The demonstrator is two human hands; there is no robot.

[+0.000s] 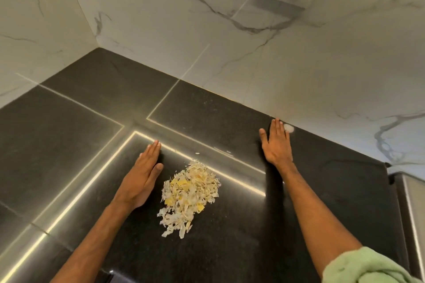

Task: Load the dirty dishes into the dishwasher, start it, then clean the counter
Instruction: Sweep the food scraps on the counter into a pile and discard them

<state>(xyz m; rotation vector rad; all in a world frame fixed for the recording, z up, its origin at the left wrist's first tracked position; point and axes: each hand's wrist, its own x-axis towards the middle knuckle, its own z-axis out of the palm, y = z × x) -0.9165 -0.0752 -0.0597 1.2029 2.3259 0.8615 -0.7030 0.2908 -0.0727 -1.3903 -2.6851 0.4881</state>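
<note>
Scraps (189, 195) of pale peel and yellow bits are heaped in one pile on the dark counter (92, 103), between the two hands. The left hand (142, 177) is set on its edge just left of the pile, fingers straight and pressed together. The right hand (276, 142) is laid flat well to the right, close to the marble wall (322, 64), fingers together and thumb stuck out. A small white bit (289, 128) is seen just beside its fingertips. Green cloth (368, 266) is seen in the bottom right corner.

A: What lies on the dark, glossy stone bench (218, 122)?
B: A heap of pale, papery peel scraps with yellow bits (190, 193) near its middle; a small white fluffy blob (289, 128) by the marble wall (322, 71).
</note>
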